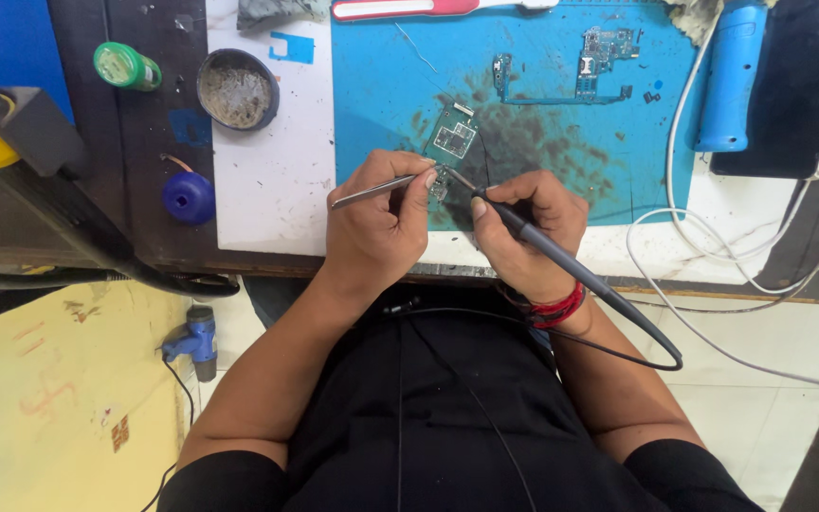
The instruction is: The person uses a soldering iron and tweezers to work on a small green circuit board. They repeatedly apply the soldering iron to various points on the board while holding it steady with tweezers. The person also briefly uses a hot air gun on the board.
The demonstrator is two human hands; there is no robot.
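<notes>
A green bottle (pixel 126 66), round tin (pixel 237 89), blue cap (pixel 188 197) and spare circuit board (pixel 605 57) lie around.

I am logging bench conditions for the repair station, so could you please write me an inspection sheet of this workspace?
Surface: blue work mat, darkly stained around the work, on a white board.
Job's things: small green circuit board; tweezers; soldering iron.
Clutter: second circuit board, round tin, green bottle, blue cap, blue handle.
Grippers: left hand pinches the tweezers; right hand holds the iron, tip at the board.
Cables: white cables looped at right; black iron cord.
Surroundings: yellow surface below left.
</notes>
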